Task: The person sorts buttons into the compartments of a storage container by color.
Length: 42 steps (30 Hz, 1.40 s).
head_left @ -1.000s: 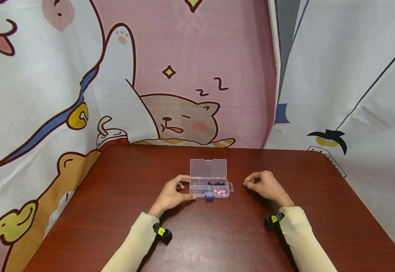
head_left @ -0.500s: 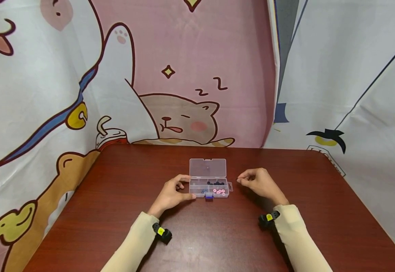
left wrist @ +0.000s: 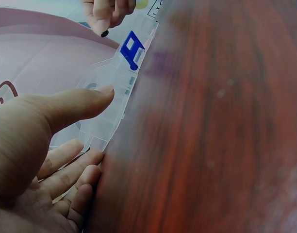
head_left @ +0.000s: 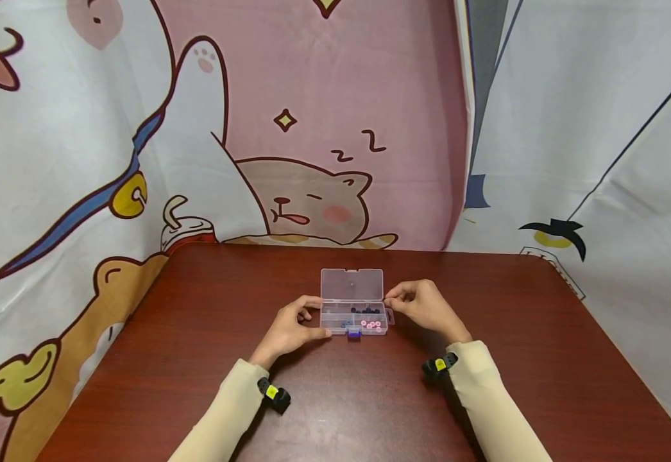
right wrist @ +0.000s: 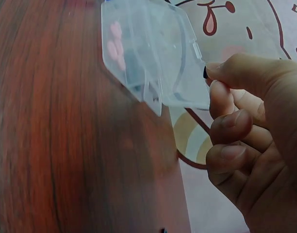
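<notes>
A clear plastic compartment box (head_left: 335, 308) lies on the table, its lid (head_left: 351, 284) raised at the back and its blue latch (head_left: 354, 335) at the front. Inside are pink ring-shaped beads (head_left: 372, 325) at front right, black pieces (head_left: 367, 311) behind them and a few bluish ones (head_left: 347, 324). My left hand (head_left: 289, 327) holds the box's left end, thumb at the front corner and fingers at the back. Beside the lid's right edge, my right hand (head_left: 424, 307) pinches a tiny black piece (right wrist: 205, 73) between thumb and index finger; its exact kind is too small to tell.
The reddish-brown wooden table (head_left: 335, 410) stretches around the box. A clear hanging tab (head_left: 390, 316) juts from the box's right end. Behind the table hangs a cartoon-printed cloth (head_left: 312, 83). A tiny dark thing (right wrist: 163, 230) shows at the right wrist view's bottom edge.
My right hand has moved left, from well right of the box to beside the raised lid, keeping its pinch. The left hand and the box have stayed in place.
</notes>
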Tool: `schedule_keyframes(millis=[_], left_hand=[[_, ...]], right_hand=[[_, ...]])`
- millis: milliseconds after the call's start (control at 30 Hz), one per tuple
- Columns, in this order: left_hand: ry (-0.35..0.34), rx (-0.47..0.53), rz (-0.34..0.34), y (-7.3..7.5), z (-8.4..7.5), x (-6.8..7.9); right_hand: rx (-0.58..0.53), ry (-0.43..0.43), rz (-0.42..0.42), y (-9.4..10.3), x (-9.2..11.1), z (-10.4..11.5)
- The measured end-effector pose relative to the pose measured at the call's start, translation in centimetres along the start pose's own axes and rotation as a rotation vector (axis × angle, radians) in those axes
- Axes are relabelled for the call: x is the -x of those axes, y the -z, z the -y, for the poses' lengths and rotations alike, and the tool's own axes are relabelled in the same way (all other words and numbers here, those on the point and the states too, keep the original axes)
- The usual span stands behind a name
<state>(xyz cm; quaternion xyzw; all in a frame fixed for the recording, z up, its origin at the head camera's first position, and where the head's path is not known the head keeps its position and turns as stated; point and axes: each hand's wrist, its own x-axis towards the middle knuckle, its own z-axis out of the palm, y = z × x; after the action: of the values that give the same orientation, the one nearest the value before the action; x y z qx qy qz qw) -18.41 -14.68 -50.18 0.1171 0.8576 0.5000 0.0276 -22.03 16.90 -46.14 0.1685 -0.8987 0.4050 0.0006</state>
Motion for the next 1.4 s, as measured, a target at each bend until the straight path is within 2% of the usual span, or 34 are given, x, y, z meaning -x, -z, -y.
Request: schedule_keyframes(millis=[133, 533, 800, 1100, 1400], left_hand=[[-0.012, -0.004, -0.001, 0.2, -0.1, 0.0], [0.014, -0.011, -0.011, 0.0, -0.1, 0.1], [0.010, -0.011, -0.021, 0.0, -0.1, 0.0], [0.014, 0.000, -0.023, -0.1, -0.1, -0.1], [0.019, -0.002, -0.018, -0.1, -0.2, 0.0]], right_hand=[[-0.006, 0.016, 0.005, -0.6, -0.4, 0.7], [-0.064, 0.043, 0.059, -2.1, -1.5, 2.6], [-0.042, 0.080, 0.078, -2.9, -2.1, 3.2], [-0.051, 0.041, 0.090, -2.5, -1.9, 3.4], [-0.009, 0.078, 0.073, -1.2, -1.8, 3.0]])
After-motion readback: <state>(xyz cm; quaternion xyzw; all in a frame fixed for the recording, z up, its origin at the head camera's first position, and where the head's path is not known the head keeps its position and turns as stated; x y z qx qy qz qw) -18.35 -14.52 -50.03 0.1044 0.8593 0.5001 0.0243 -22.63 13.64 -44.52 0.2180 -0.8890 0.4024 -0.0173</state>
